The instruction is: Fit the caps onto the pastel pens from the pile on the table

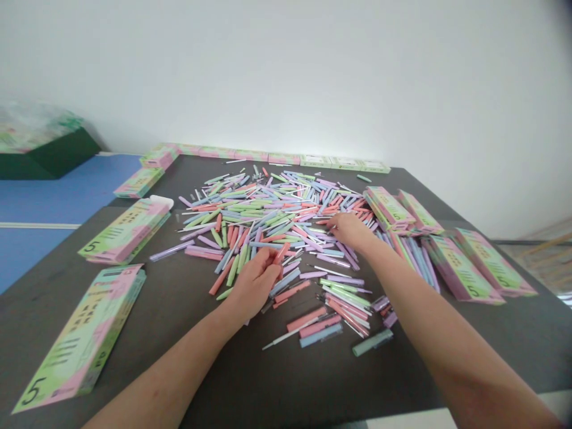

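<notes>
On the matte dark-grey tabletop (250,381), a long green-and-pink printed carton (80,333) lies at the near left. Near right of centre are a muted-green plastic pen cap (370,344) with a clear clip, a pale-blue plastic cap (320,336) and a thin white refill (290,335). Just beyond, the left hand (258,277) has its thumb and fingers closed on a coral-red plastic pen part (282,253), held above the near edge of a broad heap of pastel plastic pen parts (263,205). Farther and to the right, the right hand (351,231) reaches into that heap, fingers bent close together; I cannot tell whether they grip anything. Right of this hand lie more printed cartons (467,268) in pairs. A row of pink-and-green cartons (283,158) lines the far edge, before a plain white wall (290,71)
</notes>
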### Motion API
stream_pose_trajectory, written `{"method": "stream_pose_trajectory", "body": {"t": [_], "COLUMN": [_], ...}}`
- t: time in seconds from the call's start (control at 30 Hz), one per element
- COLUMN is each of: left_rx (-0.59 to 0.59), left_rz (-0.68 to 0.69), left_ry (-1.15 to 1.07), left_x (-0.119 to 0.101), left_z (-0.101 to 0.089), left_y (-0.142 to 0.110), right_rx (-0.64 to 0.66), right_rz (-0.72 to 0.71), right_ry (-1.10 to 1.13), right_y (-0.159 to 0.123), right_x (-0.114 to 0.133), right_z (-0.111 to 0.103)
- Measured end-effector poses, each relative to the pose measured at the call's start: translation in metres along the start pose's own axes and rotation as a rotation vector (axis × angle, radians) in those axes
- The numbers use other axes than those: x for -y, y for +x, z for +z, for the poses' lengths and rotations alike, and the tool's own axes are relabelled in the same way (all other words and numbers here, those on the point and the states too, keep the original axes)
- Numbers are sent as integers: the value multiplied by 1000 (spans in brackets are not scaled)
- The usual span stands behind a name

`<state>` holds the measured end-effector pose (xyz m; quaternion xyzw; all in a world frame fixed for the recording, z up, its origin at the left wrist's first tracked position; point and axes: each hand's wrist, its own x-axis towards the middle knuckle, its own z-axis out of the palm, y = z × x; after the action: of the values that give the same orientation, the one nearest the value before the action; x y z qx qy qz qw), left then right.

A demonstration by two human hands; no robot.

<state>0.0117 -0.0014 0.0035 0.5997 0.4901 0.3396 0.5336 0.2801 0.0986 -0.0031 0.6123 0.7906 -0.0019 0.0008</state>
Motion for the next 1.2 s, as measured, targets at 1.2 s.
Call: {"method": "stream_pose_trajectory", "body": {"t": [1.2], "left_rx": [-11], "left_rz": [25], "left_ry": [-27], "left_x": [1], "left_z": [-1], "left_y": [1], "right_rx": [-44], "right_rz": [-233], "right_ry": [29], "right_y": [-19], "right_x": [-2], "right_z": [-10]}}
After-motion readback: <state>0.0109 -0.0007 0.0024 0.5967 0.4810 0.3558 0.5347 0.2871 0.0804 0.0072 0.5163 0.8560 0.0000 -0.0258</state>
